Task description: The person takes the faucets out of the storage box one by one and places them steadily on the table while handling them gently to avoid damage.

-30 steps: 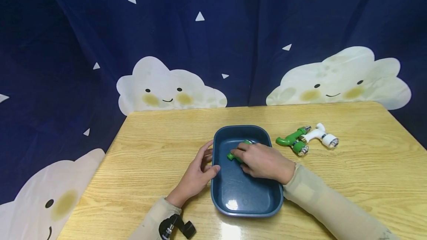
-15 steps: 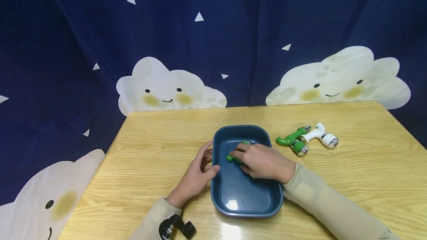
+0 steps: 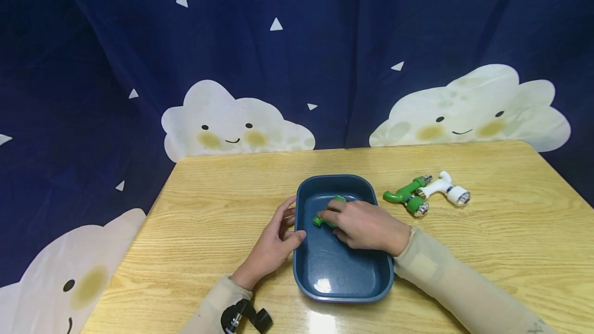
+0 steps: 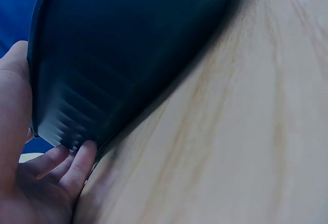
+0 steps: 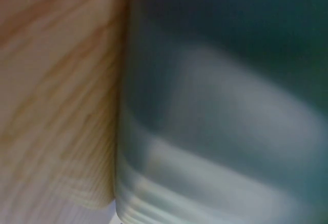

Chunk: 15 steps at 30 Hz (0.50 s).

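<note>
A dark blue plastic bin (image 3: 343,277) stands on the wooden table. My left hand (image 3: 274,244) holds its left side, thumb over the rim and fingers against the outer wall; in the left wrist view the fingertips (image 4: 84,157) press low on that wall. My right hand (image 3: 364,223) reaches into the bin from the right and grips a green faucet (image 3: 317,221) close over the bin's floor. Only the faucet's two ends show past the fingers; the rest is hidden under the hand. The right wrist view is filled by the bin's blurred outer wall (image 5: 230,111).
Right of the bin lie another green faucet (image 3: 402,194) and a white faucet (image 3: 438,186), touching each other. A dark blue curtain (image 3: 334,55) with clouds hangs behind the table (image 3: 223,195). A black wrist-camera mount (image 3: 248,314) sits on the left sleeve.
The green faucet in my right hand has shifted slightly left and toward me, turning a little. My left hand and the bin have stayed in place.
</note>
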Motion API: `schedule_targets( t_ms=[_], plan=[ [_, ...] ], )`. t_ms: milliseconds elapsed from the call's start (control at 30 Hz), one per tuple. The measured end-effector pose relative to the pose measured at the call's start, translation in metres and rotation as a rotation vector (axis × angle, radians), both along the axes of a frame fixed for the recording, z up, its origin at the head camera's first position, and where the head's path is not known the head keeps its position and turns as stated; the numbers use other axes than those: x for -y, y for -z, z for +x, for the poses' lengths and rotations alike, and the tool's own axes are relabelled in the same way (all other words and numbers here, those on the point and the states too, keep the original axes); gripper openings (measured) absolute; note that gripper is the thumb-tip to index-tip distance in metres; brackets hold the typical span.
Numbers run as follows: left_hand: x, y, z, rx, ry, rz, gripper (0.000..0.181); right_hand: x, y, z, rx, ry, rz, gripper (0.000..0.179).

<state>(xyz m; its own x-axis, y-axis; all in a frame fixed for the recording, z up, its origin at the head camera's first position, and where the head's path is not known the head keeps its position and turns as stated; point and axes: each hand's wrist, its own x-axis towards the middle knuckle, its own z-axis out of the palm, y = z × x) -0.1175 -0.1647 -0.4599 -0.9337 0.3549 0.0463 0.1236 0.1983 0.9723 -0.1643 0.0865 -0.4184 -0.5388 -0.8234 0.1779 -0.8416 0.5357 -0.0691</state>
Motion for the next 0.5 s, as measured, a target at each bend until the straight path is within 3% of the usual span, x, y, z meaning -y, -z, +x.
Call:
schedule_targets(
  t_ms=[500],
  plan=[
    [-0.0004,-0.0005,0.0003,0.004,-0.001,-0.007,0.075,-0.0006,-0.0013,-0.0003,0.012,-0.014,-0.022,0.04]
  ],
)
